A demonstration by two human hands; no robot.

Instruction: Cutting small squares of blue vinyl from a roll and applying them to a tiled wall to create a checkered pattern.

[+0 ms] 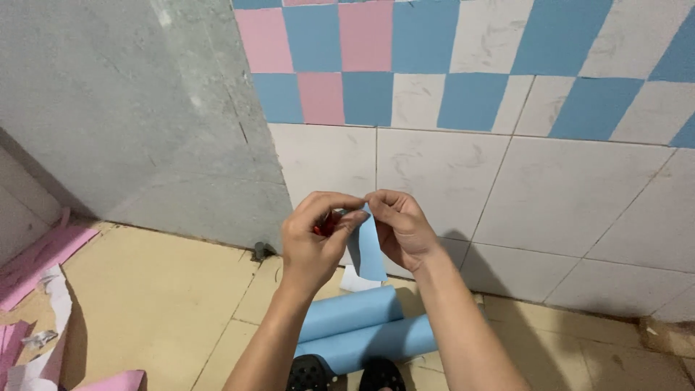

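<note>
Below the hands: blue rolls (365,329) on the floor, black sandals (344,375) nearer. Left hand (313,242) pinches a small red tool (326,226); right hand (400,228) pinches the blue sheet piece (371,250) at its top corner, hands close together. Best to peel slowly from that corner, keep the sheet flat. Beyond: tiled wall (449,174), partly covered in blue and pink squares.

Both forearms are bare, with no sleeves, watch or bracelet showing up to the frame's lower edge. The left hand (313,242) and right hand (402,230) wear no gloves or rings. Below the hands, two black perforated clogs (310,374) cover the feet
</note>
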